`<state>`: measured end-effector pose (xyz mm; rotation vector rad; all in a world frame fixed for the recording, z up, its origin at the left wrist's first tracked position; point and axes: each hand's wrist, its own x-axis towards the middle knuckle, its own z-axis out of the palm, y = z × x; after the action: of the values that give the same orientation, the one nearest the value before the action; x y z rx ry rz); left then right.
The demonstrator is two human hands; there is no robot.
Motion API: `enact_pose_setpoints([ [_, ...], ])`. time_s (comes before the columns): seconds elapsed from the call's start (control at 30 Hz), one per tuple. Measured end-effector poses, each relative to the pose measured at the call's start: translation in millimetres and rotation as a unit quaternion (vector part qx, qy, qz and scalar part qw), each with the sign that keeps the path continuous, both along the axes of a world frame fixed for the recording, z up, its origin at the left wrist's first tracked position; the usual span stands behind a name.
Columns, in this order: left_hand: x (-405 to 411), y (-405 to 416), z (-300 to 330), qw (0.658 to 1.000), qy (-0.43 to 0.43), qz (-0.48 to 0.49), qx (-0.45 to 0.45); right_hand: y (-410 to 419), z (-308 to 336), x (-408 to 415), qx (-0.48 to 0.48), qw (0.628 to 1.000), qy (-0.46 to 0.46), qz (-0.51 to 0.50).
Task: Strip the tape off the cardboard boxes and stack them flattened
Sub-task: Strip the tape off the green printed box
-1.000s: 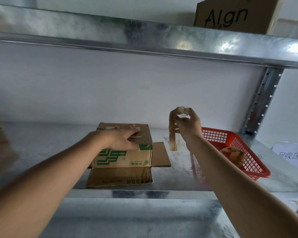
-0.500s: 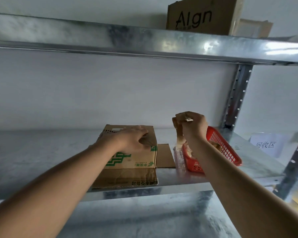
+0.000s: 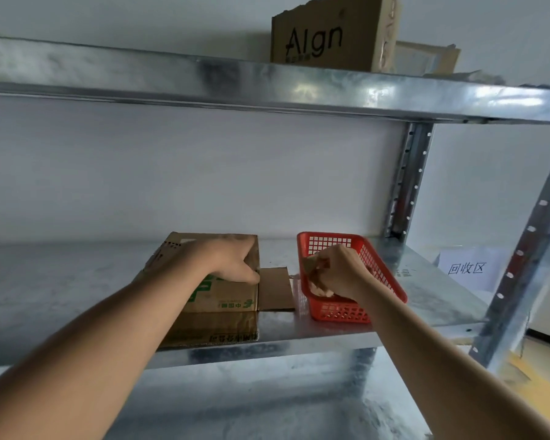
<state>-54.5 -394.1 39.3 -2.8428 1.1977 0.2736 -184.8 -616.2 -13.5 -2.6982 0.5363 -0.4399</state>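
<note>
Holding tape, right hand over basket.

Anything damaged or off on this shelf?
Minor only: the brown "Algn" cardboard box on the top metal shelf has a ragged, torn upper edge. The green-printed cardboard box has open flaps, expected mid-task. Nothing spilled.
</note>
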Motion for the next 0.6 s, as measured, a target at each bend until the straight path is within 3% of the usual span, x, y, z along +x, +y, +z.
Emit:
enact_pose_setpoints([
  [0.2, -4, -1, -5, 1.000, -0.004, 0.017, 0.001, -4, 10, -6, 0.090, 0.992, 0.079, 0.043],
  [0.37, -4, 0, -10, 1.000, -0.016, 0.021, -0.001, -8, 16, -4, -0.023, 0.999, 0.014, -0.034],
  [0.47, -2, 1, -11, 1.000, -0.009, 0.022, -0.001, -6, 14, -2, -0.036, 0.997, 0.060, -0.019],
  [0.6, -1, -1, -10, 1.000, -0.005, 0.018, 0.001, -6, 15, -6, 0.030, 0.987, 0.158, 0.031],
])
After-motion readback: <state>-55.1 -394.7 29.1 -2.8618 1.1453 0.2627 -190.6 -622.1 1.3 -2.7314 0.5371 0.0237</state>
